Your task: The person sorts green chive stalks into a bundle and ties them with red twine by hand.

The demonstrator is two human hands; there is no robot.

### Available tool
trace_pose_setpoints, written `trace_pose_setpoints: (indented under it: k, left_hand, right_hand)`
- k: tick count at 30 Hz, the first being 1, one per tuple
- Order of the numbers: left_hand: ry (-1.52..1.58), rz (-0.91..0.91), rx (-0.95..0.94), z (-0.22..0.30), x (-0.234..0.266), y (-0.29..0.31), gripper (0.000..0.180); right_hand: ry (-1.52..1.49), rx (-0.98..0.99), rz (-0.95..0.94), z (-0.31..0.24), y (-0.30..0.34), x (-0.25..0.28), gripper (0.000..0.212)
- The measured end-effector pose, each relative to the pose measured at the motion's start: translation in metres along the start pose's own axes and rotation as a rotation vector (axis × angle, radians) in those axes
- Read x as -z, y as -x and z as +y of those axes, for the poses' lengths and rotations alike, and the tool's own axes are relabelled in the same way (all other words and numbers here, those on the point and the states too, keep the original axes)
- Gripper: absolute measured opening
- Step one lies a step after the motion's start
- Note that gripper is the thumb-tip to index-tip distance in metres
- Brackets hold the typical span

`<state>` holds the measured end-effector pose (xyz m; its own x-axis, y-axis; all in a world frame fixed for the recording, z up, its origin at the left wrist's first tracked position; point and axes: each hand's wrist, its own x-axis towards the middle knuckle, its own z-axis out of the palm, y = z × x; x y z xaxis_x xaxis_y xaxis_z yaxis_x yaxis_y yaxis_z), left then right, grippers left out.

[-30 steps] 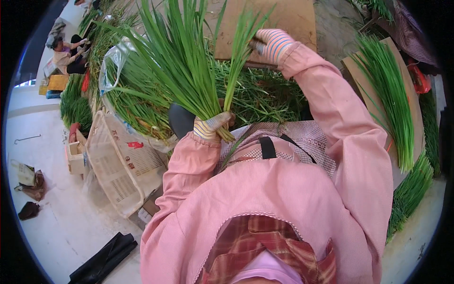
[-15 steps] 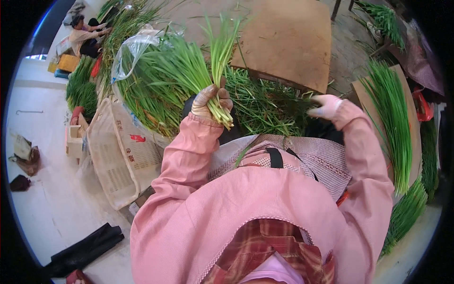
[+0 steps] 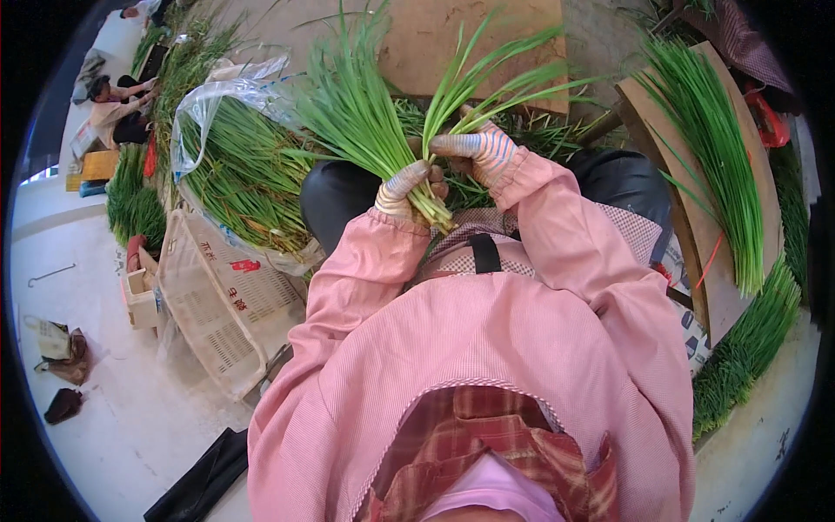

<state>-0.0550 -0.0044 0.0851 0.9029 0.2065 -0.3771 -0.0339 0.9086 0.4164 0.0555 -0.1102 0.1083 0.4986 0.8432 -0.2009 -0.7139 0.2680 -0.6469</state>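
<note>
A bunch of green chives [image 3: 361,113] stands in my left hand [image 3: 407,191], its fingers wrapped round the pale stem ends, leaves pointing away from me. My right hand [image 3: 477,150], in a striped, soiled glove, meets it and pinches a smaller fan of chives [image 3: 487,83] whose leaves spread to the right. Both hands are above my lap, close together, and the stems nearly cross between them. The right fingertips are partly hidden behind the leaves. More loose chives [image 3: 470,193] lie below and behind the hands.
A plastic-wrapped heap of chives [image 3: 248,165] lies to the left, beside a pale plastic crate [image 3: 228,296]. On the right, long chives [image 3: 718,165] rest on a curved board [image 3: 678,174]. A brown board [image 3: 470,48] stands ahead. Another person [image 3: 117,109] sits at the far left.
My right hand has come in from the right, over the loose chives, to the bunch and now holds a fan of chives. My left hand keeps its hold; the view has shifted.
</note>
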Motion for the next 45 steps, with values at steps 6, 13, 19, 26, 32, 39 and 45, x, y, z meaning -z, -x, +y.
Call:
trace_pose_setpoints:
  k: [6,13,19,26,32,39,45]
  left_hand:
    - [-0.029,0.068,-0.053,-0.002,0.012,-0.004,0.038]
    - [-0.012,0.020,-0.124,0.032,0.022,0.009,0.045]
    - [0.198,0.055,-0.150,0.048,-0.009,0.016,0.019]
    - [0.212,0.003,-0.085,0.048,-0.006,-0.032,0.013]
    - [0.070,0.026,-0.010,0.003,-0.026,-0.045,0.018]
    - [0.011,0.144,0.023,0.003,-0.001,-0.030,0.019]
    - [0.076,0.017,0.012,0.026,-0.004,-0.040,0.015]
  right_hand:
    - [-0.224,-0.057,0.286,0.000,-0.019,0.029,0.009]
    - [0.031,0.266,0.494,-0.099,-0.047,0.052,0.008]
    - [0.323,0.673,0.757,-0.258,-0.035,0.186,0.018]
    - [0.770,0.402,0.558,-0.162,0.019,0.076,0.025]
    - [0.574,0.339,0.254,-0.017,-0.020,0.051,0.039]
    - [1.074,0.219,0.266,-0.032,-0.039,0.079,0.033]
    - [1.347,0.382,0.860,-0.114,0.011,0.210,0.047]
